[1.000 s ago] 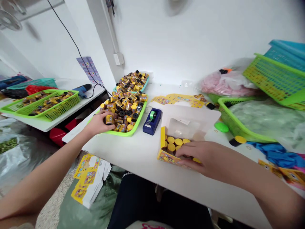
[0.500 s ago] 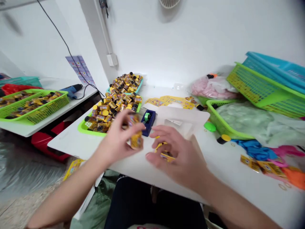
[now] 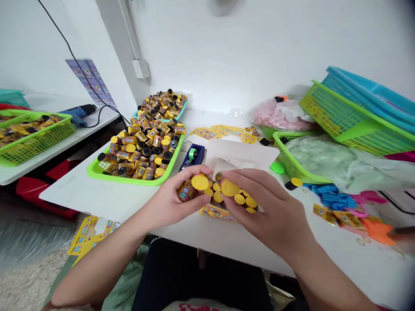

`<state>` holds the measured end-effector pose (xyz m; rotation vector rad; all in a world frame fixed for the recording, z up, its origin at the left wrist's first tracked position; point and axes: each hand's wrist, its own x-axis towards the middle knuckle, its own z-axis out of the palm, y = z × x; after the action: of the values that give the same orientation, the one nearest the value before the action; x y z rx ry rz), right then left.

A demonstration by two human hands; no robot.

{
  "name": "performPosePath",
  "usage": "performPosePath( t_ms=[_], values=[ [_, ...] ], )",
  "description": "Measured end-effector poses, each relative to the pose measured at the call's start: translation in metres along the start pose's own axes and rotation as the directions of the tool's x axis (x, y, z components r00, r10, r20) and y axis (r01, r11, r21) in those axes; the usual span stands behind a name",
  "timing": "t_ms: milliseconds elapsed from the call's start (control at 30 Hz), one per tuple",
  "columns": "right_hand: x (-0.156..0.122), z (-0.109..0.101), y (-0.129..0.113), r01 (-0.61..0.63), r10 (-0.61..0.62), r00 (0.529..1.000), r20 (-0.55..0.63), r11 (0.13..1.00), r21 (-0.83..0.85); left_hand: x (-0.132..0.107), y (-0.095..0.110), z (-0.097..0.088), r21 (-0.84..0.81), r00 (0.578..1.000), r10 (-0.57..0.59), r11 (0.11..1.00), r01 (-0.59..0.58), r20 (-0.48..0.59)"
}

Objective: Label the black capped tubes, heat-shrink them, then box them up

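Observation:
My left hand (image 3: 171, 198) is closed round small printed canisters; one shows its round yellow end (image 3: 200, 182), and another printed side (image 3: 186, 191) shows by the fingers. With thumb and fingers my right hand (image 3: 272, 207) grips a canister (image 3: 230, 188), its yellow end facing me. Both hands are over a yellow printed box (image 3: 215, 212), its pale lid flap (image 3: 243, 151) raised behind. Several yellow-ended canisters (image 3: 239, 199) stand in the box, partly hidden by my right hand.
A green basket (image 3: 129, 179) heaped with canisters stands left, a second heaped basket (image 3: 181, 110) behind it. A blue tape dispenser (image 3: 194, 157) sits by the box. At right are a green basket with plastic bags (image 3: 320, 157), stacked baskets (image 3: 350, 116) and deflated balloons (image 3: 333, 196).
My right hand now holds a canister, where its fingers were spread before. Both hands have come together over the box. The view has shifted a little to the right.

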<state>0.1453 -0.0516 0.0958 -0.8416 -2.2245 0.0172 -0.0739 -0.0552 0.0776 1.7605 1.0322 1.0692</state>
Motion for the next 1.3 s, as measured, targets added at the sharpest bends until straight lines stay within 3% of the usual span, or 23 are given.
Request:
performPosePath(
  t_ms=[67,133,300,433,533,567,633,700,767,967,1133,1167,1200,1233,1300],
  values=[
    [0.007,0.002,0.005,0.116,-0.098,0.988,0.116,0.980,-0.159,0.004,0.002,0.002,0.012,0.998,-0.055,0.998,0.055,0.012],
    [0.015,0.005,0.008,0.166,-0.104,0.969,0.226,0.947,-0.277,0.010,0.006,0.003,0.008,0.996,-0.090,0.996,0.090,0.006],
    [0.033,0.005,0.016,0.230,-0.133,0.956,0.260,0.891,-0.391,0.023,0.016,0.003,-0.004,0.996,-0.072,0.997,0.072,0.059],
    [0.036,-0.009,0.025,0.121,-0.063,0.977,0.203,0.950,-0.289,0.023,0.013,-0.002,-0.023,0.982,-0.092,0.995,0.097,0.162],
    [0.029,-0.022,0.032,-0.098,0.133,0.951,0.278,0.986,-0.136,0.019,0.007,-0.011,0.017,0.988,-0.117,0.993,0.115,0.106],
    [0.026,-0.025,0.035,-0.183,0.217,0.913,0.346,0.975,-0.127,0.017,0.006,-0.014,0.023,0.987,-0.137,0.990,0.136,0.081],
    [0.021,-0.027,0.040,-0.300,0.342,0.786,0.516,0.939,-0.166,0.013,0.006,-0.018,0.016,0.980,-0.194,0.981,0.193,0.053],
    [0.019,-0.024,0.045,-0.341,0.380,0.636,0.672,0.919,-0.196,0.010,0.007,-0.020,0.006,0.972,-0.227,0.974,0.227,0.055],
    [0.021,-0.017,0.050,-0.347,0.345,0.532,0.773,0.922,-0.173,0.008,0.008,-0.020,0.000,0.970,-0.232,0.973,0.232,0.074],
    [0.033,0.000,0.062,-0.330,0.192,0.422,0.886,0.943,-0.047,0.007,0.005,-0.023,-0.139,0.957,-0.276,0.948,0.286,0.086],
    [0.040,-0.001,0.074,-0.253,0.134,0.259,0.957,0.965,-0.066,0.006,0.007,-0.027,-0.313,0.939,-0.335,0.887,0.340,0.073],
    [0.042,-0.003,0.073,-0.242,0.134,0.262,0.956,0.968,-0.069,0.006,0.009,-0.026,-0.387,0.931,-0.356,0.849,0.359,0.082],
    [0.043,-0.005,0.071,-0.242,0.140,0.296,0.945,0.968,-0.068,0.007,0.011,-0.024,-0.475,0.921,-0.379,0.796,0.375,0.092],
    [0.043,-0.007,0.066,-0.252,0.152,0.374,0.915,0.966,-0.057,0.008,0.012,-0.021,-0.568,0.912,-0.398,0.731,0.379,0.096],
    [0.041,-0.010,0.049,-0.277,0.155,0.630,0.761,0.960,0.033,0.010,0.016,-0.013,-0.733,0.898,-0.434,0.590,0.339,0.067]
  ],
)
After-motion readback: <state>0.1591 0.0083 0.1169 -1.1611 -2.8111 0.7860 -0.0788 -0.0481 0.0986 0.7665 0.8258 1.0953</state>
